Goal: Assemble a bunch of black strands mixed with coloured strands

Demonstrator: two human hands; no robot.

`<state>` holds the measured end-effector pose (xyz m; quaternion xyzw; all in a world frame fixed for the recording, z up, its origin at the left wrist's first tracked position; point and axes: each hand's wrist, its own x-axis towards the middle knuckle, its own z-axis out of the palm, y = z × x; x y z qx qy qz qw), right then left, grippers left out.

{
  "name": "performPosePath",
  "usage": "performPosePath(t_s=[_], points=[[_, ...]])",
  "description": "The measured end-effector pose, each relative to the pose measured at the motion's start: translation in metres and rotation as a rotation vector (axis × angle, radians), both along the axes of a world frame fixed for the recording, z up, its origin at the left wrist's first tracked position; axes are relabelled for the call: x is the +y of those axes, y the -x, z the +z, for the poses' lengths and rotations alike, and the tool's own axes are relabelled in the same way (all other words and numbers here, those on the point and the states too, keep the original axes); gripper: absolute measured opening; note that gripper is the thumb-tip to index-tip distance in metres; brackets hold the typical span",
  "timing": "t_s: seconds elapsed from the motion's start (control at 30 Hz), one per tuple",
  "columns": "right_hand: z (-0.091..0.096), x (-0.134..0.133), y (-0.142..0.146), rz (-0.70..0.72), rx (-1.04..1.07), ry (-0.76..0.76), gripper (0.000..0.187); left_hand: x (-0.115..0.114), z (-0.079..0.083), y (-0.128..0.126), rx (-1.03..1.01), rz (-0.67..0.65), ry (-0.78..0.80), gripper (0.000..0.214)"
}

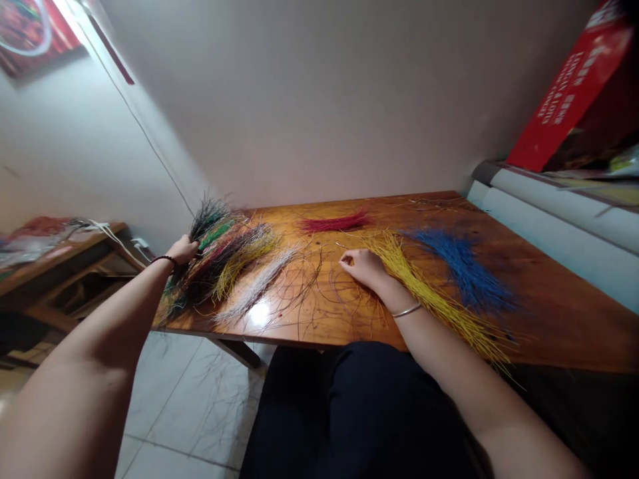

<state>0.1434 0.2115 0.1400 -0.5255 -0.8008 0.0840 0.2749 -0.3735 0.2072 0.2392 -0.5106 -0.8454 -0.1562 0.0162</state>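
Observation:
My left hand (182, 251) is closed round a thick mixed bundle of coloured strands (219, 249), dark, green, red and yellow, at the left end of the wooden table (549, 293). My right hand (363, 266) rests near the middle of the table with its fingertips pinched on a thin strand that I can barely make out. A pile of yellow strands (434, 299) runs under my right wrist. A blue pile (464, 269) lies to its right. A red pile (337, 223) lies near the far edge, and a whitish bunch (259, 286) lies left of centre.
Loose dark strands (304, 279) litter the tabletop. A wall stands just behind the table. A red box (574, 93) sits on a white shelf (549, 226) at the right. A second wooden table (54, 256) with cables stands at the left. Tiled floor (190, 406) lies below.

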Motion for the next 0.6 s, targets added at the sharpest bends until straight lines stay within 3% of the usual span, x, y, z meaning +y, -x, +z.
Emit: performPosePath(t_s=[0.1,0.17,0.27,0.5,0.6], points=[[-0.001,0.001,0.0,0.003,0.007,-0.011,0.018,-0.007,0.011,-0.005,0.056,-0.01,0.026,0.065],[-0.003,0.003,0.0,-0.002,0.012,-0.016,0.018,-0.011,0.019,-0.009,0.053,-0.093,0.026,0.072],[-0.006,0.004,0.001,-0.004,0.021,-0.008,0.018,-0.017,0.027,-0.015,0.052,-0.209,0.088,0.066],[-0.006,0.003,0.002,0.008,0.038,0.016,0.018,-0.026,0.051,-0.029,-0.078,-0.189,0.026,0.045],[-0.005,0.003,0.001,0.01,0.041,0.011,0.018,-0.031,0.07,-0.038,-0.07,-0.092,-0.049,0.039]])
